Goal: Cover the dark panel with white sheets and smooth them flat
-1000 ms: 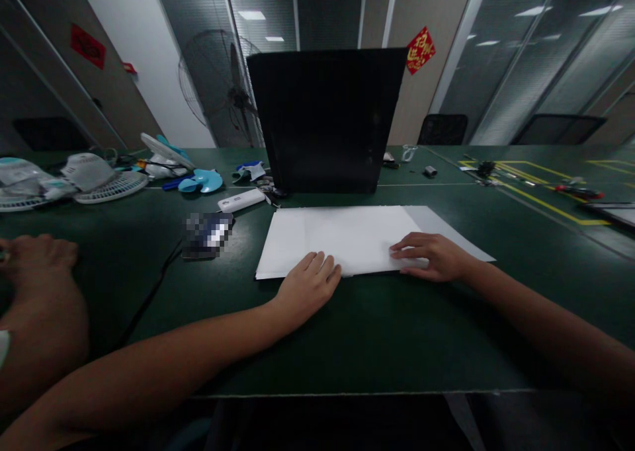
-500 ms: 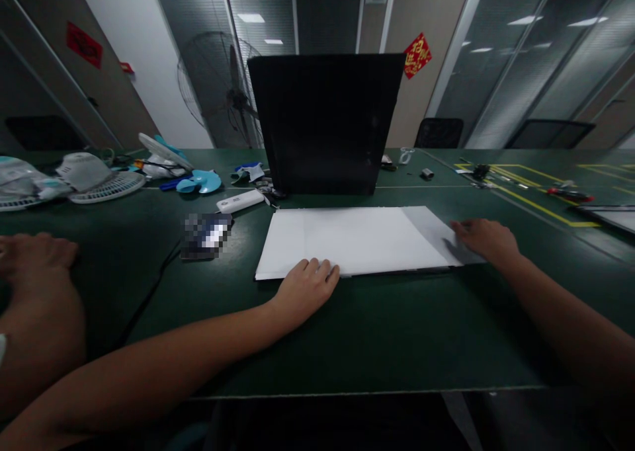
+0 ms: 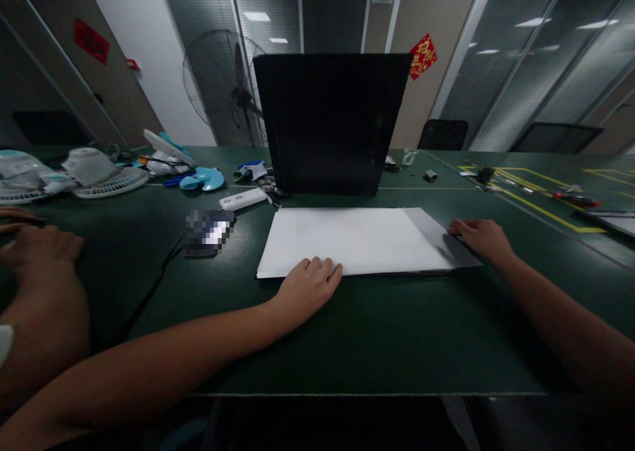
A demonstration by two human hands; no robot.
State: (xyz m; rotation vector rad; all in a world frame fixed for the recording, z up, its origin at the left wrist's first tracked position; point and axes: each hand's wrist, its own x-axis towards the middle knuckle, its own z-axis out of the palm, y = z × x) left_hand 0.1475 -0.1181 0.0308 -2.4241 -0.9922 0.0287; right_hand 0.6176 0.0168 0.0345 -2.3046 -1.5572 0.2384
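Observation:
An open sketchbook (image 3: 347, 239) with blank white pages lies on the green table, a thin dark edge showing under its near side. My left hand (image 3: 310, 289) rests on its near edge, left of the middle, fingers lying on the paper and apart from any other object. At the right end, my right hand (image 3: 480, 241) has its fingers closed on the edge of a page (image 3: 436, 236). That page is slightly raised and shaded. The fingertips under the page are hidden.
Behind the sketchbook stands a large black panel (image 3: 332, 123). To its left lie a blurred-out device (image 3: 208, 233) with a strap, a white stick-shaped case (image 3: 243, 199) and fan parts (image 3: 112, 180). Another person's arm (image 3: 47, 305) is at far left. Tools (image 3: 575, 198) lie far right.
The page's right edge and my right hand have shifted slightly left. My left hand stays on the near edge. The whole view has turned a little.

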